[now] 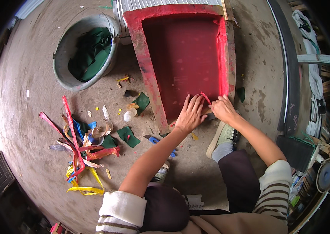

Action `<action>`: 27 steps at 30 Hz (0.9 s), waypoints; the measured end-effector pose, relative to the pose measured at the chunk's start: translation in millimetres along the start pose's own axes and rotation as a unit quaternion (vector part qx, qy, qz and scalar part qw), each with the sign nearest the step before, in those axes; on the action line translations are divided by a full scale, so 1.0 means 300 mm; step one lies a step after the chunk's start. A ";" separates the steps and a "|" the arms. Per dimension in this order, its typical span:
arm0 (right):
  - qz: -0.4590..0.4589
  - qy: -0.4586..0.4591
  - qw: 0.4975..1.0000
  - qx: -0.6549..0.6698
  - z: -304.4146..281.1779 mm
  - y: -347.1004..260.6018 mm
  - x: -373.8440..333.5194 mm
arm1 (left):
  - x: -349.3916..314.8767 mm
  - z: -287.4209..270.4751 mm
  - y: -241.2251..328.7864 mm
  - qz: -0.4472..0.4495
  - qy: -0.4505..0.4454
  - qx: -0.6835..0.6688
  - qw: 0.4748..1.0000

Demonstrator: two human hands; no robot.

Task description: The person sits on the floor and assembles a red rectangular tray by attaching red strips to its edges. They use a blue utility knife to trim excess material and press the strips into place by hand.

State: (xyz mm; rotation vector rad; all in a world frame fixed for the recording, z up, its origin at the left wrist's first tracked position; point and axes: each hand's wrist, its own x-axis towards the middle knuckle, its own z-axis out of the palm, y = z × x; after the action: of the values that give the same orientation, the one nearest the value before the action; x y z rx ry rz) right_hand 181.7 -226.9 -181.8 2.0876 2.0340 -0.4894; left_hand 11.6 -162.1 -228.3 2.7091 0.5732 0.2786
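A wooden screen-printing frame (146, 66) smeared with red lies in front of me, its dark red mesh (182, 50) stretched inside. Flat on the near end of the mesh rests my left hand (190, 114), fingers stretched out and holding nothing. My right hand (223, 110) is closed at the near right corner of the frame. From its pinched fingers a narrow red strip of tape (206, 98) runs toward the left fingertips. Part of the frame's near edge is hidden under my hands.
Left of the frame stands a grey bucket (61, 78) holding dark green pieces. A heap of peeled tape strips (77, 146) lies on the concrete floor, near a blue utility knife (154, 139), green scraps (128, 137) and a small whitish container (129, 114). A fan (326, 175) is at far right.
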 end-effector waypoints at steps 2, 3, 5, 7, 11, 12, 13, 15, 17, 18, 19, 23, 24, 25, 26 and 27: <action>0.006 0.019 1.000 0.019 -0.003 0.003 -0.002 | 0.000 -0.002 -0.004 -0.003 -0.001 -0.003 1.000; 0.007 0.027 0.999 0.040 0.000 0.015 -0.009 | 0.002 -0.004 -0.003 -0.005 -0.002 -0.007 1.000; 0.014 0.048 0.996 0.074 0.010 0.030 -0.026 | 0.005 -0.006 0.004 -0.007 -0.005 -0.010 1.000; 0.026 0.073 0.992 0.102 0.008 0.024 -0.037 | 0.007 -0.009 0.005 -0.011 -0.014 -0.005 1.000; 0.133 0.069 0.977 0.154 -0.005 0.013 -0.045 | 0.011 -0.011 0.003 -0.009 -0.013 0.002 1.000; 0.149 0.092 0.970 0.171 0.000 0.011 -0.047 | 0.010 -0.011 0.003 -0.009 -0.011 0.003 1.000; 0.166 0.114 0.961 0.188 0.005 0.010 -0.051 | 0.009 -0.010 0.003 -0.009 -0.010 0.003 1.000; 0.233 0.115 0.930 0.261 0.000 0.000 -0.056 | 0.008 -0.010 0.005 -0.008 -0.011 0.007 1.000; 0.259 0.139 0.908 0.298 0.011 -0.015 -0.062 | 0.005 -0.011 0.003 -0.008 -0.013 0.009 1.000; 0.253 0.165 0.906 0.297 0.020 -0.023 -0.065 | 0.006 -0.011 0.004 -0.007 -0.013 0.009 1.000; 0.248 0.191 0.902 0.296 0.026 -0.028 -0.070 | 0.007 -0.011 0.005 -0.005 -0.013 0.008 1.000; 0.270 0.127 0.926 0.231 -0.007 -0.034 -0.068 | 0.010 -0.018 0.004 -0.009 -0.034 0.014 0.999; 0.217 0.148 0.953 0.150 -0.013 -0.020 -0.058 | 0.011 -0.014 0.003 -0.007 -0.028 0.016 0.999; 0.162 0.168 0.970 0.067 -0.020 -0.009 -0.052 | 0.012 -0.010 0.003 -0.004 -0.021 0.018 1.000; 0.167 0.051 0.984 0.028 -0.030 0.000 -0.059 | 0.008 -0.008 0.007 -0.008 -0.018 0.009 1.000; 0.173 0.066 0.983 -0.018 -0.055 -0.019 -0.044 | 0.005 -0.005 0.001 -0.009 -0.018 0.007 1.000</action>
State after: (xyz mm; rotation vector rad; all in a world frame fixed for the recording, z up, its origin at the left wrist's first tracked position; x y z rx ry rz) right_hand 177.6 -233.2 -161.3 2.4386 1.6704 -0.2582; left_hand 12.6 -161.2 -226.7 2.7154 0.5908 0.2210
